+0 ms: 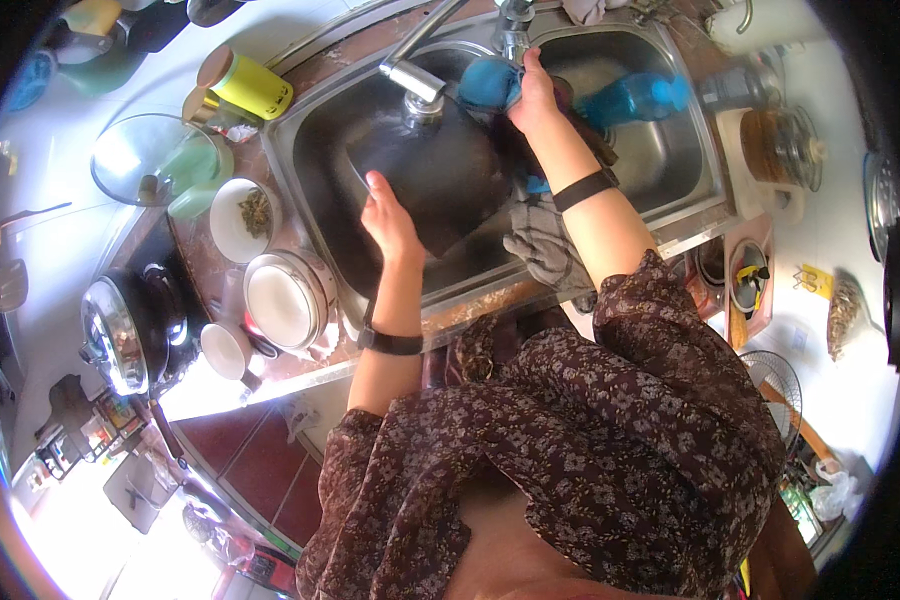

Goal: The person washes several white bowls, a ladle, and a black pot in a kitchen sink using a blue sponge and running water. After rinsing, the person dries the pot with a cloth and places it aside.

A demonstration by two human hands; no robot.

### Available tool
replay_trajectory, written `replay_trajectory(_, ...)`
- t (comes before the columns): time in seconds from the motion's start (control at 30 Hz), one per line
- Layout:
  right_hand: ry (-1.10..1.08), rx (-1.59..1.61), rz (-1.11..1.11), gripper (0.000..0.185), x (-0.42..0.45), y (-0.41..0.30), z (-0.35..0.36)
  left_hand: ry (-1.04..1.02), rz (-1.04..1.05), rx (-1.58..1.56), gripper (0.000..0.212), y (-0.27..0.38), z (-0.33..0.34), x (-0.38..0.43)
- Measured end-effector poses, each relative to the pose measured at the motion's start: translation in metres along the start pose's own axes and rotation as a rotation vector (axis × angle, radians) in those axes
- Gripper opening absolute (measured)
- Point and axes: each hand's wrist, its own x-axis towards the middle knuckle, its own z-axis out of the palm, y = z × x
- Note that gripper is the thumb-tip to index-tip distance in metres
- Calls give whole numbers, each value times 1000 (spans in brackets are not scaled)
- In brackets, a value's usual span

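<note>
In the left basin of the steel double sink (pixel 306 225), under the chrome faucet spout (pixel 418 81), a dark, wet, flat pan (pixel 439 176) is held tilted. My left hand (pixel 394 225) grips its near left edge, thumb up. My right hand (pixel 534 94), above the divider between the basins, holds a blue scrubbing pad or sponge (pixel 487 84) beside the spout. A blue plastic bottle (pixel 630 99) lies in the right basin, with darker items partly hidden by my right arm. A gray cloth (pixel 544 244) drapes over the sink's front edge.
Left of the sink stand stacked white bowls (pixel 281 300), a bowl with green scraps (pixel 251 217), a mug (pixel 225 351), a glass lid (pixel 150 159) and a yellow container (pixel 253 86). A lidded pan (pixel 120 330) sits farther left. A glass jar (pixel 784 150) stands right of the sink.
</note>
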Motion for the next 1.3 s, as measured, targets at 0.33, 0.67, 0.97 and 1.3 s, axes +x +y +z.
replay_trajectory(0.33, -163, 260, 39, 38, 5, 0, -1, 133, -119, -84, 65, 0, 7, 18)
replay_trajectory(0.67, -227, 296, -112, 36, 9, 15, -11, 150, -295, -333, 67, 0, -3, 22)
replay_trajectory(0.97, 58, -9, -14, 30, 22, -9, 12, 194, -280, -256, 68, -8, -8, 21)
replay_trajectory(1.3, 83, -58, -12, 26, 8, -6, 7, 196, -361, -368, 69, -5, -20, 17)
